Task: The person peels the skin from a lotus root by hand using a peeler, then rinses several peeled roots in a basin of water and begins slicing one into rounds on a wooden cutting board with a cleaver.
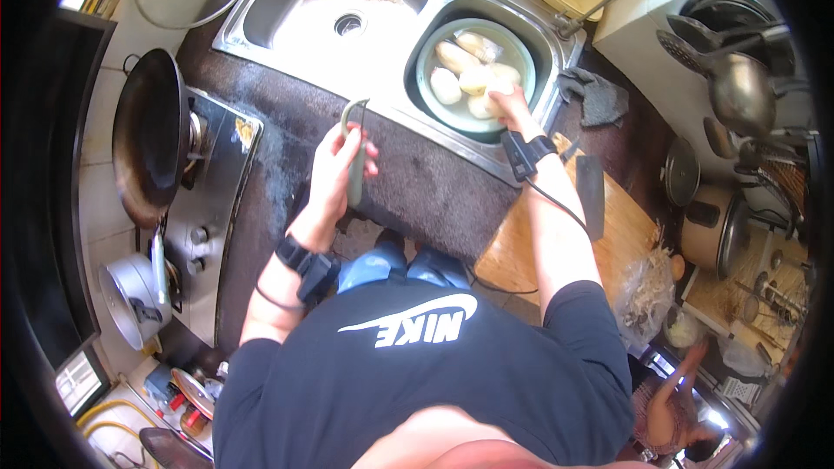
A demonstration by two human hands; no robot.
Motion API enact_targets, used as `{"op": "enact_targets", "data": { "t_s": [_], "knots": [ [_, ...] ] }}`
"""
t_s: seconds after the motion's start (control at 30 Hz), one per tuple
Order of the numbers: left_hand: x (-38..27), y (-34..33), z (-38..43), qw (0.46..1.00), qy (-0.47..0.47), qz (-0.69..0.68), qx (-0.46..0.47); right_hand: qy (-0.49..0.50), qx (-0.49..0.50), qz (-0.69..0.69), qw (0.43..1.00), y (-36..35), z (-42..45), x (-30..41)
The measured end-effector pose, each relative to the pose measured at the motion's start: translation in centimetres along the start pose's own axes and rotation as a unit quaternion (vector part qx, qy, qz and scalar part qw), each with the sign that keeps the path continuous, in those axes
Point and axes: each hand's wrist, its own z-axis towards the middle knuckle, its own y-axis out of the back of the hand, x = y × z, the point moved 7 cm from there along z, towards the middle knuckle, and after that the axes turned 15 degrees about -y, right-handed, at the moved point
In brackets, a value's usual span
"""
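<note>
My left hand holds a green-handled peeler upright above the dark countertop, its curved head above my fingers. A light green basin of water sits in the smaller right sink bowl. Several peeled, pale potatoes lie in it, and a clear plastic piece shows near the far ones. My right hand reaches into the basin's near right side, fingers on a pale potato. Part of that potato and my fingertips are hard to make out in the glare.
The larger steel sink bowl is at the left. A grey cloth lies right of the sink, near a wooden cutting board with a dark cleaver. A wok rests on the stove. Another person is at lower right.
</note>
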Motion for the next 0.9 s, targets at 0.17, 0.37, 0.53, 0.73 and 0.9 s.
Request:
{"op": "enact_targets", "data": {
  "t_s": [0.17,0.37,0.53,0.73,0.9],
  "knots": [
    [1.8,3.3,0.8,0.999,0.011,0.004,-0.047,0.062,-0.225,-0.263,0.936,-3.0,4.9,-0.7],
    [2.3,4.6,1.8,0.995,0.013,0.001,-0.097,0.046,-0.134,-0.463,0.875,-3.7,6.4,1.8],
    [2.3,5.0,2.3,0.990,0.018,-0.019,-0.135,0.215,-0.050,-0.353,0.909,-6.7,5.4,0.6],
    [1.8,4.4,3.1,0.990,0.016,-0.017,-0.141,0.100,0.280,-0.651,0.698,-2.9,7.8,-1.4],
    [2.3,3.7,2.6,0.990,0.039,-0.004,-0.134,-0.007,0.113,-0.171,0.979,-4.9,5.9,3.3]
  ]
}}
